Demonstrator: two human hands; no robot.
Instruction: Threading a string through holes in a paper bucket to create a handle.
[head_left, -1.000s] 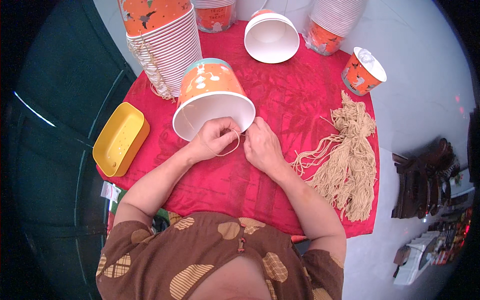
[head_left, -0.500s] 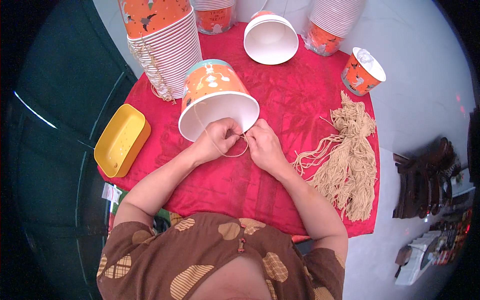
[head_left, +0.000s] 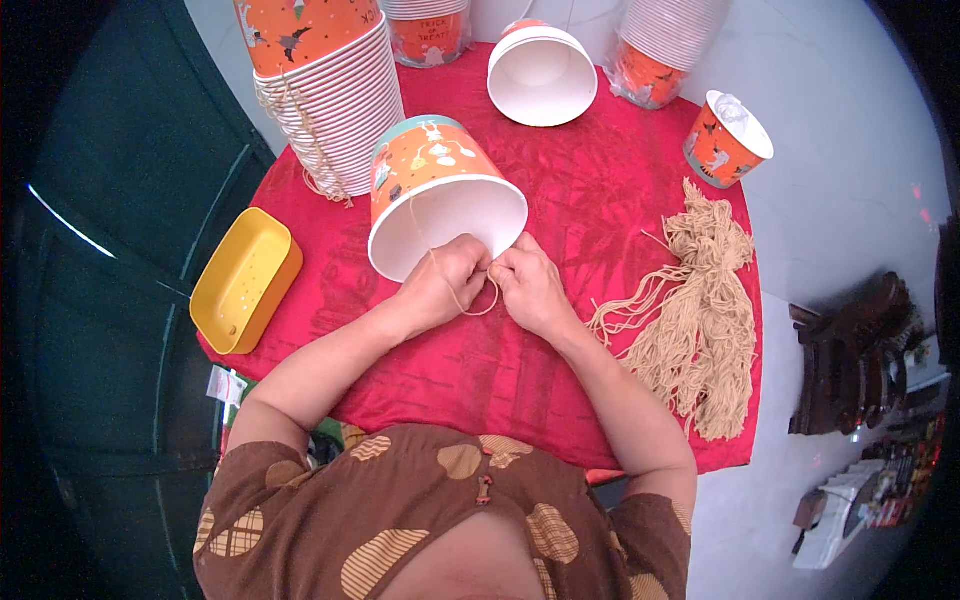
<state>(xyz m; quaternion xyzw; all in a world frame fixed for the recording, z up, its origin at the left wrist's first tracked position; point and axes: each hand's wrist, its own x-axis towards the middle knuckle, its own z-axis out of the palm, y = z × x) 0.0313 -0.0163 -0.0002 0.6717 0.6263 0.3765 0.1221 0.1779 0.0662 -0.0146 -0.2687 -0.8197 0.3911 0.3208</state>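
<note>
An orange paper bucket (head_left: 425, 165) with printed figures and a teal base lies tilted before me, its white open mouth facing me. A thin tan cord (head_left: 483, 313) runs from the bucket's left inner side and loops down below my hands. At the lower right of the rim, my left hand (head_left: 445, 285) is closed, its fingertips pinching the cord partly inside the mouth. My right hand (head_left: 530, 288) pinches the cord at the same spot, against the rim's edge. The fingertips meet there and hide the cord's end.
Right of my arm lies a bundle of tan cords (head_left: 705, 330). A yellow tray (head_left: 247, 280) with small bits sits left. Tall stacked buckets (head_left: 335, 110) with cords stand far left; a white-mouthed bucket (head_left: 542, 80), a wrapped stack (head_left: 655, 70) and a small orange cup (head_left: 722, 150) stand behind.
The bucket has shifted slightly to the right, and both hands have gone with it. My fingers still pinch the cord at the rim.
</note>
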